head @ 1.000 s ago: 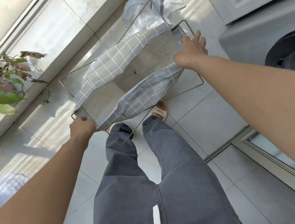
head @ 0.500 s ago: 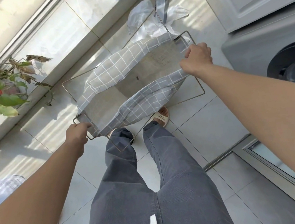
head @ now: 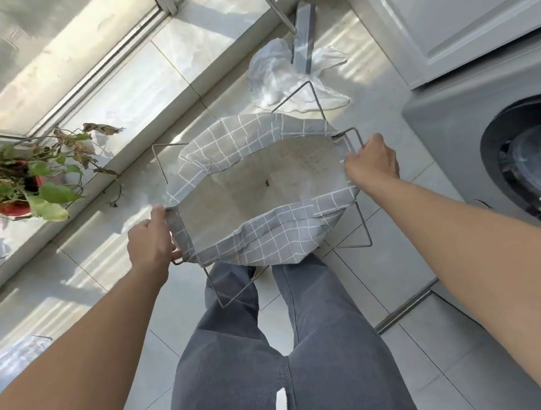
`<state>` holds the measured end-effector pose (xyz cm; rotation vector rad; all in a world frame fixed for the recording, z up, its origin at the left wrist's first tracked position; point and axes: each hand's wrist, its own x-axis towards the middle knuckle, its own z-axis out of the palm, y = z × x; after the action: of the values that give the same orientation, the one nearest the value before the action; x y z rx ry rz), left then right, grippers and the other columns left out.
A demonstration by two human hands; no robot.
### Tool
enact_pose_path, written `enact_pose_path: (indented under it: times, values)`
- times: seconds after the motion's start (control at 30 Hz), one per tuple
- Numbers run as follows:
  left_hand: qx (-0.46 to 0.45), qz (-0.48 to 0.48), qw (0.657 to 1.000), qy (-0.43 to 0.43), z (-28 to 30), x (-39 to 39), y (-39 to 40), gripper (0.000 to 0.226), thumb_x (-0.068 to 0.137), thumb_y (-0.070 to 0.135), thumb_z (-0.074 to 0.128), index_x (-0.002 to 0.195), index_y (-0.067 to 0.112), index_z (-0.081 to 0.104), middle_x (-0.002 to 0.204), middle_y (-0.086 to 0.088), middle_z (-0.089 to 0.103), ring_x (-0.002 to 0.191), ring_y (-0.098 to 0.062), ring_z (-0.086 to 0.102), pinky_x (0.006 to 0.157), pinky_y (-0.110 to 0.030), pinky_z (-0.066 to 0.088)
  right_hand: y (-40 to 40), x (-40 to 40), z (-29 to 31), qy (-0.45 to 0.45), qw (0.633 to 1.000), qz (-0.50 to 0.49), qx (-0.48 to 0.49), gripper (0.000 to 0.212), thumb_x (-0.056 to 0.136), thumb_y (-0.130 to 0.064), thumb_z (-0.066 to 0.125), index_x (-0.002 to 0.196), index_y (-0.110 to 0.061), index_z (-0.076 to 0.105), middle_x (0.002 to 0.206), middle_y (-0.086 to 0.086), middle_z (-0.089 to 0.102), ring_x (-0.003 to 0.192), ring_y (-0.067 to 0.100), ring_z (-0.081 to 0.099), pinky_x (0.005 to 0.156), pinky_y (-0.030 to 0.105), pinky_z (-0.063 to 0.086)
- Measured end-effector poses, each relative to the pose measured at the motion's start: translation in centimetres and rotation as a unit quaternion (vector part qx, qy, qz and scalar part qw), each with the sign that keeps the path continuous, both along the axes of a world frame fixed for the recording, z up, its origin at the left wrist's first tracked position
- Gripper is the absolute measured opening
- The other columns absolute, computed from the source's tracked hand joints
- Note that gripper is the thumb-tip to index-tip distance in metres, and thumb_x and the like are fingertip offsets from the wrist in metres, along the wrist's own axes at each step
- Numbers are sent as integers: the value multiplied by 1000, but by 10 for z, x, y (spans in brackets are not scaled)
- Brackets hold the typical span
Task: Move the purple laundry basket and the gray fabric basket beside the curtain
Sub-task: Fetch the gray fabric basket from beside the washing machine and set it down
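Both my hands grip the gray basket (head: 260, 185) — left hand (head: 149, 241) on its near-left end, right hand (head: 371, 161) on the far-right wire. It stretches long between them, held up over my legs.

Head-worn camera looks steeply down, close over the tiled floor (head: 403, 267).

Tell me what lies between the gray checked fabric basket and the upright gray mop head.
In the head view, a crumpled white plastic bag lies on the floor tiles between the gray checked fabric basket and the gray mop head; the mop head rests against it.
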<state>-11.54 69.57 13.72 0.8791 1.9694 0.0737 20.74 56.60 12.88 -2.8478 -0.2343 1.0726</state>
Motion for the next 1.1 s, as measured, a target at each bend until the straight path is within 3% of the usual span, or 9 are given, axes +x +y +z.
enact_pose_path:
  times: [0.2,0.33,0.43,0.57,0.73,0.87,0.97,1.0,1.1]
  values:
    - [-8,-33,999,-17,46,-37,17,44,91,44,48,69,6,53,64,-11,52,52,-26,50,54,-32,51,15,-32,48,-11,1000,-1,-11,32,85,-19,57,114,-5,55,118,18,63,106,39,62,84,38,49]
    - [-2,-23,999,-46,81,-74,40,47,92,45,50,68,5,52,65,-12,49,54,-27,49,57,-40,56,46,-48,97,-16,999,33,11,31,74,-20,61,103,-8,58,111,15,65,97,36,64,80,37,50]
    - [25,-14,999,-44,107,-103,61,44,94,44,46,67,10,51,68,-10,48,56,-25,46,50,-30,48,73,-65,136,-29,998,51,33,27,75,-18,60,100,-8,62,108,14,66,96,35,64,73,33,45]
    - [42,35,997,-55,140,-141,74,39,97,42,43,75,10,50,71,-8,48,57,-23,44,55,-33,51,101,-96,173,-25,995,92,39,33,80,-14,60,111,-5,62,113,16,65,103,37,63,76,33,49]
    - [62,121,990,-40,166,-211,56,37,89,45,49,78,10,53,67,-7,46,55,-24,42,53,-33,49,134,-129,216,-15,986,156,50,48,72,-18,62,118,-5,61,119,18,65,107,40,63,86,47,58]
    - [80,207,975,-26,177,-277,27,49,82,56,56,90,7,62,75,-12,56,56,-28,50,55,-33,47,158,-138,241,-17,971,226,80,35,79,-22,61,110,-5,62,115,16,64,105,40,64,86,48,58]
    - [119,261,958,-7,189,-311,3,58,81,55,55,92,-1,64,81,-28,59,58,-30,52,58,-38,47,176,-151,259,-31,952,288,102,16,75,-19,63,85,-8,55,106,18,67,98,40,66,83,47,59]
    - [122,273,954,2,192,-315,-1,60,78,57,55,89,-1,63,81,-26,61,62,-32,57,62,-42,51,179,-158,264,-31,945,306,108,13,77,-17,61,82,-9,52,104,17,65,98,40,65,83,46,58]
    - [126,338,933,15,201,-328,-26,58,70,57,56,93,4,64,91,-17,69,81,-39,68,80,-54,58,186,-177,278,-37,920,370,123,17,83,-14,53,98,-7,56,111,18,62,104,40,61,80,39,51]
